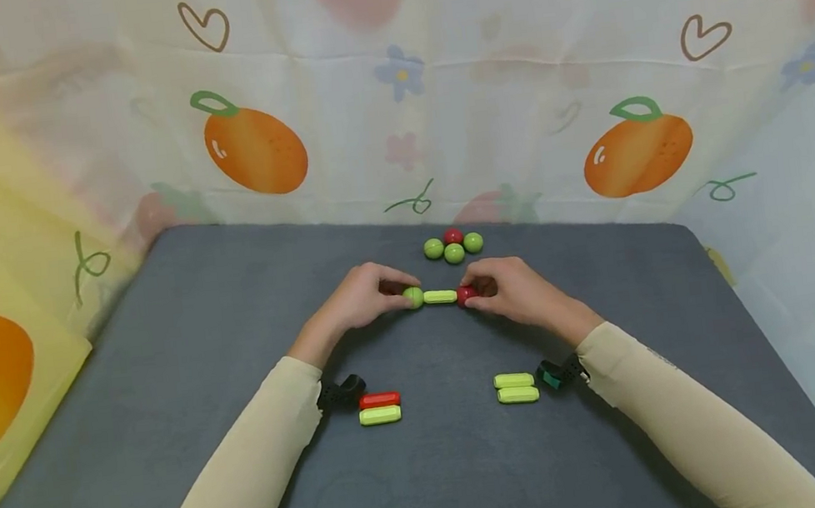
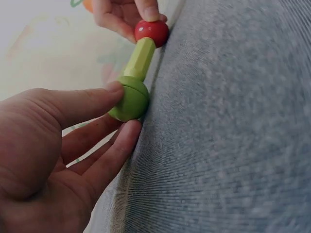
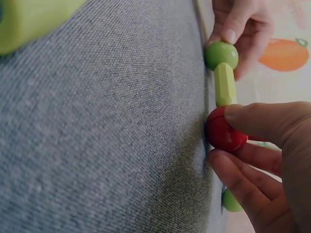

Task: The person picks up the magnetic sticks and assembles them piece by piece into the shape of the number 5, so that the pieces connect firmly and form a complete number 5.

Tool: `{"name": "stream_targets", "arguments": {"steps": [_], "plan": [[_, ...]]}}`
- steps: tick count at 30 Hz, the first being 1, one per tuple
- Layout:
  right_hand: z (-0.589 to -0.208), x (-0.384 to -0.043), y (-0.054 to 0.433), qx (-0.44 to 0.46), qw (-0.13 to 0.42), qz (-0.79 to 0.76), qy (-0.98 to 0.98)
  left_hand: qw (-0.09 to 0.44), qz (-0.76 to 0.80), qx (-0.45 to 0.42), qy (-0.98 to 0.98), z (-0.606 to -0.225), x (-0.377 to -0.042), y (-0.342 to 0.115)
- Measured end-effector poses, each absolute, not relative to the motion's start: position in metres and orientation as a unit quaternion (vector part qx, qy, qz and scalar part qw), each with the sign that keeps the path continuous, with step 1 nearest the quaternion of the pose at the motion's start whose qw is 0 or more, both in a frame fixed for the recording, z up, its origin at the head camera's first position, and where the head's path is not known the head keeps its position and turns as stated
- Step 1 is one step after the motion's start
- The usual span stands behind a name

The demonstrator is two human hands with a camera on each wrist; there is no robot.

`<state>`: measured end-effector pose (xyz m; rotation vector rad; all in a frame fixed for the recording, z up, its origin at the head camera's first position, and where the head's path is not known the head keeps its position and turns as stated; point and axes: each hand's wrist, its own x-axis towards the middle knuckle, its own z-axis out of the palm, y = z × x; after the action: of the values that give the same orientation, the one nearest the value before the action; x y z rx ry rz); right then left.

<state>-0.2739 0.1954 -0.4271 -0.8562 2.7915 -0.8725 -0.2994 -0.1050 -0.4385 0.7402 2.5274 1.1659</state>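
Note:
A yellow-green faceted rod lies between a green ball and a red ball, the three in one straight line close over the grey cloth. My left hand pinches the green ball between thumb and fingers. On the other end, my right hand pinches the red ball the same way. Both wrist views show the rod's ends meeting the balls, with a thin groove around each ball. Neither hand covers the rod itself.
Just beyond the hands sits a cluster of several balls, one red and the others green. Nearer lie a red rod beside a yellow-green rod on the left, and two yellow-green rods on the right. A printed curtain hangs behind the table.

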Motion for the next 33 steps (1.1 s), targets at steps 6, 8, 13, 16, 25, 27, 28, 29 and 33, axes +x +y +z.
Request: {"name": "stream_targets", "arguments": {"steps": [6, 8, 13, 16, 25, 27, 28, 29, 33], "plan": [[-0.431, -0.273, 0.195, -0.267, 0.054, -0.297, 0.915, 0.126, 0.418, 0.253, 0.863, -0.443, -0.301, -0.109], [-0.431, -0.272, 0.194, -0.264, 0.053, -0.3, 0.915, 0.125, 0.418, 0.251, 0.864, -0.444, -0.3, -0.111], [-0.425, -0.262, 0.2, -0.258, 0.026, -0.293, 0.92, 0.124, 0.419, 0.255, 0.863, -0.448, -0.299, -0.113], [-0.41, -0.25, 0.21, -0.256, 0.002, -0.294, 0.921, 0.128, 0.426, 0.261, 0.857, -0.452, -0.3, -0.112], [-0.371, -0.21, 0.24, -0.273, 0.055, -0.25, 0.927, 0.127, 0.43, 0.271, 0.852, -0.448, -0.308, -0.111], [-0.373, -0.202, 0.242, -0.284, 0.079, -0.243, 0.924, 0.128, 0.429, 0.269, 0.853, -0.447, -0.307, -0.112], [-0.375, -0.198, 0.242, -0.29, 0.091, -0.242, 0.922, 0.128, 0.428, 0.268, 0.853, -0.446, -0.307, -0.112], [-0.377, -0.194, 0.242, -0.294, 0.101, -0.241, 0.919, 0.129, 0.428, 0.268, 0.854, -0.446, -0.307, -0.113], [-0.389, -0.181, 0.238, -0.309, 0.13, -0.239, 0.911, 0.132, 0.428, 0.266, 0.854, -0.445, -0.306, -0.114]]}}
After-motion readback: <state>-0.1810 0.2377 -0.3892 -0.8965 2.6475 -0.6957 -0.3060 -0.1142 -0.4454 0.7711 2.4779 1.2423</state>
